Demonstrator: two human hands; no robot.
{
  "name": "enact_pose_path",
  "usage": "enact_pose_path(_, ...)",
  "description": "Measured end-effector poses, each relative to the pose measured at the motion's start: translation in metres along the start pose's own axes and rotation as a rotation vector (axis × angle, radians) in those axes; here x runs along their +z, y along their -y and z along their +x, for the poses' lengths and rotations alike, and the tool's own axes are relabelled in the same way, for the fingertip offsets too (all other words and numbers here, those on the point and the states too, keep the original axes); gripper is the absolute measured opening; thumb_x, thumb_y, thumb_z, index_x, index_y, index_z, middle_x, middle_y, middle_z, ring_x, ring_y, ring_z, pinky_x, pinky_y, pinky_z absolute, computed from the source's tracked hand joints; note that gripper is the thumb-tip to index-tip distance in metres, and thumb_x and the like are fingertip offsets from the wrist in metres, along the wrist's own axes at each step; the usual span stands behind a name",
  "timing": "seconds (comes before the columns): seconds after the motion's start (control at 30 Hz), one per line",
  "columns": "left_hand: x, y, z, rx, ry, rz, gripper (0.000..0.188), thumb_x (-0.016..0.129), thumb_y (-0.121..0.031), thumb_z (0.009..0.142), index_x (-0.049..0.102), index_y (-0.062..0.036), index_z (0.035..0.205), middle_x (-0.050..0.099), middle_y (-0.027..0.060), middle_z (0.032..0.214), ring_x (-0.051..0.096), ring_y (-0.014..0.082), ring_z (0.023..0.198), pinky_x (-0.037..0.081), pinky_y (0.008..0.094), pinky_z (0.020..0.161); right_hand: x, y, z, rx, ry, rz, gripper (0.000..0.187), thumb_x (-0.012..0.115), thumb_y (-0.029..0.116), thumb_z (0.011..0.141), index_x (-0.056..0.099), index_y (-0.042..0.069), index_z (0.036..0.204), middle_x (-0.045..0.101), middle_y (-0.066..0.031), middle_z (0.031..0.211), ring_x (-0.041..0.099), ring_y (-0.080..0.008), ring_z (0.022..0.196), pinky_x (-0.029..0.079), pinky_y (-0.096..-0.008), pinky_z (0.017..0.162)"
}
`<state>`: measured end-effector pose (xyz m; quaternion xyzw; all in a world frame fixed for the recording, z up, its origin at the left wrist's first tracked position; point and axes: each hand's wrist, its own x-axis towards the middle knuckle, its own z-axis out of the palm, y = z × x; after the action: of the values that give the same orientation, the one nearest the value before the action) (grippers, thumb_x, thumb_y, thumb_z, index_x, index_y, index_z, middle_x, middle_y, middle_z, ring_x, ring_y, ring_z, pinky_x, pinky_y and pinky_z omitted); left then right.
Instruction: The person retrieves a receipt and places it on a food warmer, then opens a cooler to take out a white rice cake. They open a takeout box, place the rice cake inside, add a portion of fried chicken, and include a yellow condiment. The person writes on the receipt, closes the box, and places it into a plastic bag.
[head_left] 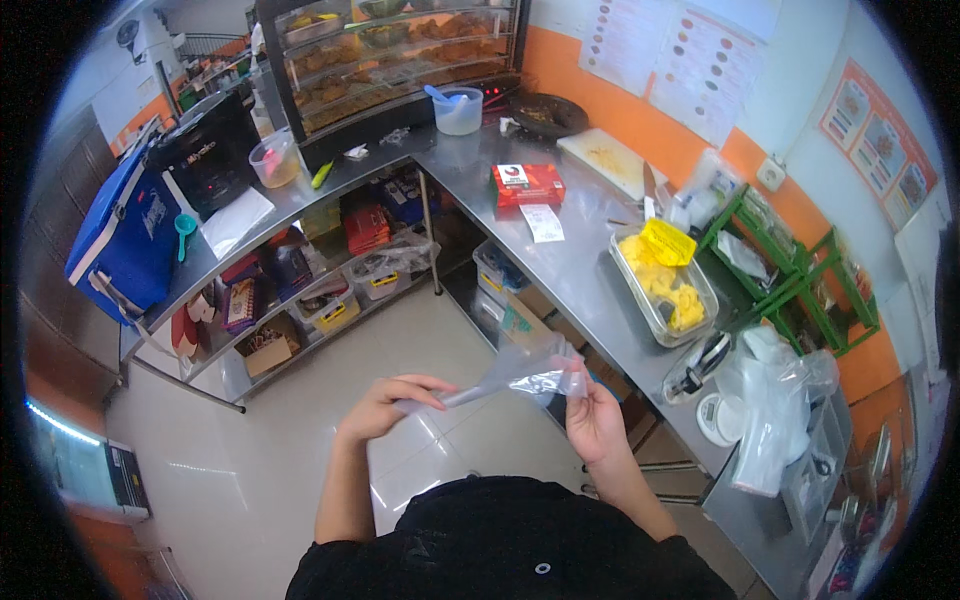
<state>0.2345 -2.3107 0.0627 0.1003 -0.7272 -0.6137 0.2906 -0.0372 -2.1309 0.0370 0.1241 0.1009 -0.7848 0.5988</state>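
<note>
Basically, head view: both hands up in front of the torso, over the tiled floor (300, 440), holding a clear plastic bag (525, 372) stretched between them. Left hand (385, 402) has its fingers (432, 385) pressed together on the bag's narrow twisted end, which pokes out just past the fingertips. Right hand (592, 418) pinches the bag's wider end, thumb and fingers (577, 382) clamped on the film; the loose part of the bag flares up above that hand. Bag touches nothing else, hangs clear of the steel table (585, 270), which runs just right of the right hand. On the table: a clear container of yellow food pieces (665, 285), a red box (527, 184), a paper slip (543, 222), a heap of clear plastic bags (775, 400). Far left, a blue cooler box (125, 240) on the other table run.
</note>
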Motion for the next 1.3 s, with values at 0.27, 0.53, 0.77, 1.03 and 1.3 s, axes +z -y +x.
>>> enact_pose_path(0.27,0.056,-0.037,0.011,0.059,-0.055,0.954,0.053,0.070,-0.020,0.076,0.055,-0.0075,0.125,0.062,0.0125,0.113,0.058,0.0243,0.111,0.042,0.0410,0.094,-0.005,-0.038,0.003,0.026,-0.037,-0.170,0.036,0.035,-0.002,0.096,0.041,0.000,0.132,0.047,-0.0264,0.134,0.061,-0.0269,0.109,0.055,-0.0315,0.094)
enact_pose_path(0.53,0.079,0.076,0.024,-0.455,-0.176,0.143,0.023,0.062,-0.020,0.089,0.057,-0.0072,0.109,0.061,0.0093,0.091,0.061,0.0228,0.082,0.049,0.0331,0.069,-0.012,-0.026,-0.027,-0.283,0.163,-0.726,0.052,0.050,0.022,0.095,0.025,0.010,0.139,0.042,-0.0235,0.139,0.056,-0.0276,0.114,0.048,-0.0412,0.093)
enact_pose_path(0.77,0.153,0.109,-0.004,-0.828,-0.064,-0.735,0.027,0.053,-0.029,0.096,0.057,-0.0059,0.111,0.062,0.0072,0.102,0.059,0.0187,0.097,0.048,0.0336,0.085,-0.086,-0.024,-0.019,0.006,-0.015,-1.594,0.033,0.061,0.025,0.093,0.047,0.006,0.116,0.055,-0.0077,0.103,0.056,-0.0146,0.093,0.047,-0.0306,0.083)
enact_pose_path(1.03,0.112,0.114,-0.008,-0.633,-0.357,-0.727,0.018,0.057,-0.028,0.095,0.056,-0.0118,0.102,0.057,0.0019,0.097,0.056,0.0164,0.093,0.048,0.0350,0.081,-0.091,0.022,-0.014,-0.229,-0.027,-0.853,0.004,0.054,0.009,0.095,0.050,0.008,0.095,0.060,-0.0052,0.091,0.059,-0.0159,0.085,0.048,-0.0306,0.078)
enact_pose_path(1.3,0.076,0.115,-0.023,-0.571,-0.627,-0.581,0.016,0.057,-0.014,0.093,0.044,-0.0140,0.082,0.047,-0.0005,0.085,0.049,0.0128,0.075,0.044,0.0283,0.070,-0.086,0.015,-0.005,-0.134,-0.026,-0.855,0.024,0.061,0.013,0.090,0.051,0.009,0.111,0.055,0.0004,0.091,0.051,-0.0128,0.080,0.044,-0.0257,0.075)
